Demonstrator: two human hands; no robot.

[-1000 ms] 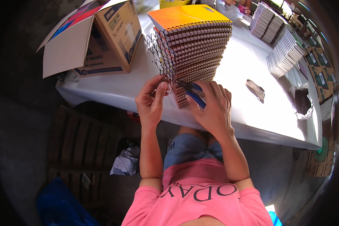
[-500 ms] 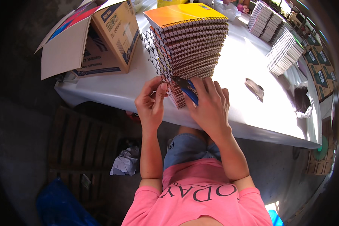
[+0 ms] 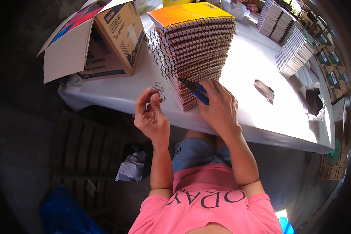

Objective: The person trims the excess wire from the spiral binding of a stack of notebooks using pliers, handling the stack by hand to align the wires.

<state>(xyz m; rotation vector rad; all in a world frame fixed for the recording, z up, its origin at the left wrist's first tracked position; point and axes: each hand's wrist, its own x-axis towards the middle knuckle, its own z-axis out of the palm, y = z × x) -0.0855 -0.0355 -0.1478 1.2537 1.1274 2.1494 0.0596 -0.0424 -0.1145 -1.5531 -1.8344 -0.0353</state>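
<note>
A tall stack of spiral-bound notebooks (image 3: 199, 46) with a yellow-orange cover on top stands near the front edge of the table. Loose coil ends stick out from its left side. Between thumb and fingers, my left hand (image 3: 152, 117) pinches a short piece of dark spiral wire (image 3: 158, 92), held apart from the stack on its left. My right hand (image 3: 221, 104) is wrapped around blue-handled cutting pliers (image 3: 198, 93), whose dark jaws lie against the lower coils at the stack's near left corner.
An open cardboard box (image 3: 117, 43) stands at the table's left. More notebook stacks (image 3: 294, 54) are at the right, near a plastic bag of dark coils (image 3: 313, 102). A beige object (image 3: 264, 91) lies on the white-covered table (image 3: 253, 121). Another person's hand (image 3: 253, 7) shows at the far edge.
My left hand has moved left and away from the stack, carrying a short piece of spiral wire. My right hand with the pliers stays almost in place.
</note>
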